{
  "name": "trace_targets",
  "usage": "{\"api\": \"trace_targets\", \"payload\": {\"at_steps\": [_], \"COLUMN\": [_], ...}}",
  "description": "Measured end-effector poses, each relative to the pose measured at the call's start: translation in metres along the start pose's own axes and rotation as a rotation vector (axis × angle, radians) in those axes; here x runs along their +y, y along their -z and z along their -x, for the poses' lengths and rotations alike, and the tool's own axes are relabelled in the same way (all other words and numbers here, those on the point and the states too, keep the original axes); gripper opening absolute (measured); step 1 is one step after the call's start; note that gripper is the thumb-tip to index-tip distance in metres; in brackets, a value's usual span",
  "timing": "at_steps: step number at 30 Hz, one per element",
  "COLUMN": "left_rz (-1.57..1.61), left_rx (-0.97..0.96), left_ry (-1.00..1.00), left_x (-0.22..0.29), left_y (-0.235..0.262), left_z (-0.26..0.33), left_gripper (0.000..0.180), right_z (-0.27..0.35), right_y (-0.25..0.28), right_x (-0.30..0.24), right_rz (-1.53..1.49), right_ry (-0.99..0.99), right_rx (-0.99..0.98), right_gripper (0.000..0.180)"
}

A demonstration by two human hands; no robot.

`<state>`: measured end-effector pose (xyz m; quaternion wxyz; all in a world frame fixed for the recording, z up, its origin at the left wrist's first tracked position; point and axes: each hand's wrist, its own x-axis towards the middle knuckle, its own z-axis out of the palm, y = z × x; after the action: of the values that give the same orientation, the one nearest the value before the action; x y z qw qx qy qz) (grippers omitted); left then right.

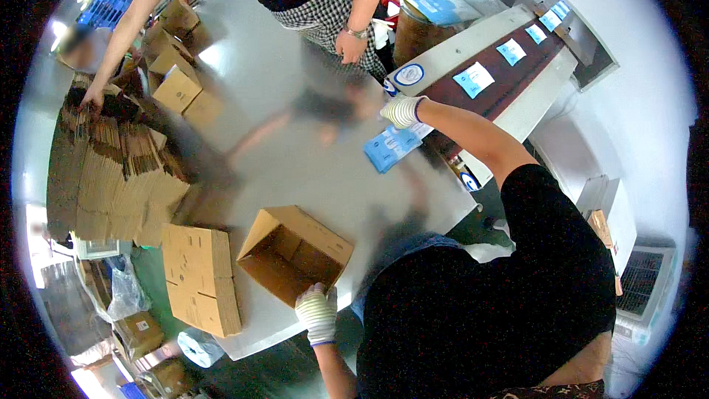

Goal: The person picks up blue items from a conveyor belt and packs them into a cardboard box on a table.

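Head view looks down on a grey counter (295,103) with a glossy top, set in a crowded packing room. Near its front edge lies an open cardboard box (295,253) on its side; the left hand (317,312), in a white knit glove, grips the box's near corner. Beyond the box, the gloved right hand (402,111) closes on blue flat packets (391,148) beside a conveyor (487,77) carrying more blue packets. Left of the box stand stacks of flattened cartons (111,170), where another person's hand (94,96) rests.
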<state>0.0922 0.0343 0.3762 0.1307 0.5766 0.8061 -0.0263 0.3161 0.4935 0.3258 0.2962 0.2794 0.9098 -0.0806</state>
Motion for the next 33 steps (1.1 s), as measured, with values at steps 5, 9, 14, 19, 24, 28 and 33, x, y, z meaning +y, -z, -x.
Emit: {"api": "trace_targets", "payload": {"at_steps": [5,9,14,19,24,28,33], "left_rz": [0.024,0.005,0.047,-0.044,-0.005,-0.047,-0.148], "left_rx": [0.056,0.056,0.215,0.223,-0.066,0.144,0.222], "left_ry": [-0.029,-0.05,-0.121,-0.206,-0.099,-0.149,-0.119], "left_x": [-0.005,0.006,-0.005,0.007,0.029,0.037,0.048], "left_y": [-0.008,0.006,-0.011,-0.008,-0.01,-0.028,-0.05], "left_z": [0.0,-0.004,0.0,-0.002,0.009,0.019,0.02], "left_gripper": [0.026,0.025,0.032,0.031,0.019,0.014,0.014], "right_z": [-0.037,-0.055,0.056,0.093,0.138,0.14,0.117], "right_y": [-0.014,-0.084,-0.045,-0.158,-0.067,0.023,0.041], "right_x": [-0.014,-0.012,-0.116,-0.165,-0.191,-0.256,-0.321], "right_rz": [0.0,-0.283,-0.091,-0.226,-0.887,-0.966,-0.22], "right_ry": [-0.057,-0.171,-0.01,0.025,0.156,0.825,0.609], "right_rx": [-0.244,-0.215,-0.035,0.016,0.355,0.563,0.593], "right_gripper": [0.052,0.057,0.065,0.072,0.067,0.048,0.028]}}
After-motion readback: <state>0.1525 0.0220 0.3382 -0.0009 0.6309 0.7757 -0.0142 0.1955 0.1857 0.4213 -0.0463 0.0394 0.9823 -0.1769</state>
